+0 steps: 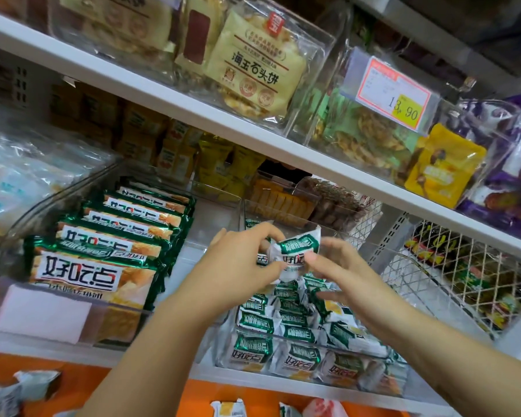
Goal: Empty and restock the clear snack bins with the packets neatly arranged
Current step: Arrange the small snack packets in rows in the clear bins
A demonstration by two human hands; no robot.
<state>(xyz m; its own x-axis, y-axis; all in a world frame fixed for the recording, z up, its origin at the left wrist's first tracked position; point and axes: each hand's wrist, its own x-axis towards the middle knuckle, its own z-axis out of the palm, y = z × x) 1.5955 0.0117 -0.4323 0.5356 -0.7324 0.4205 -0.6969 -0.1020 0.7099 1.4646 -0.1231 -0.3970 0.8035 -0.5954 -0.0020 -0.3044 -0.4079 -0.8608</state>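
you have one small white-and-green foil snack packet (295,254) in the air, just above the pile in the clear plastic bin (403,278) on the lower shelf. your left hand (241,263) pinches its left side with curled fingers. your right hand (340,269) meets its right edge, but it is too blurred to tell whether it grips or only touches.

expect the packet to be light, crinkly and a bit slick, with crumbly contents. take it by the crimped end seams, not the middle.

count: one packet clearly in hand, perhaps a second behind your left fingers. three stand along the bin's front, with more heaped behind, too overlapped to count. the neighbouring clear bin (190,260) holds at least six large green biscuit packs (94,272).
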